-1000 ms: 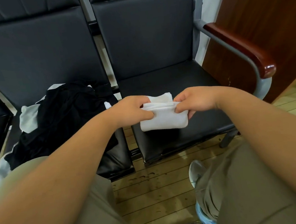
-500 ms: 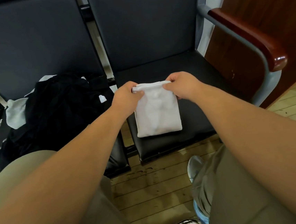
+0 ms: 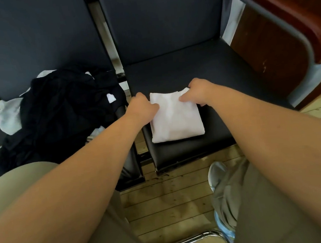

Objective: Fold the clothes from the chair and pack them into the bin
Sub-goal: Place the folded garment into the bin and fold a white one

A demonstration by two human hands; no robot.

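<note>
A small white garment [image 3: 175, 118], folded into a neat rectangle, lies flat near the front of the right black chair seat [image 3: 210, 73]. My left hand [image 3: 142, 107] pinches its far left corner with curled fingers. My right hand [image 3: 198, 92] pinches the far right corner the same way. On the left chair seat sits a heap of black and white clothes [image 3: 57, 113], unfolded. No bin is in view.
A metal armrest with a red-brown wooden top [image 3: 291, 20] borders the right chair, beside a wooden panel. My knees in khaki trousers fill the foreground over a plank floor [image 3: 173, 202]. A chrome chair leg [image 3: 189, 242] lies at the bottom.
The white garment, held up and bunched a second ago, has been folded over and laid flat on the seat. Both hands have stayed at its far corners and lowered onto it.
</note>
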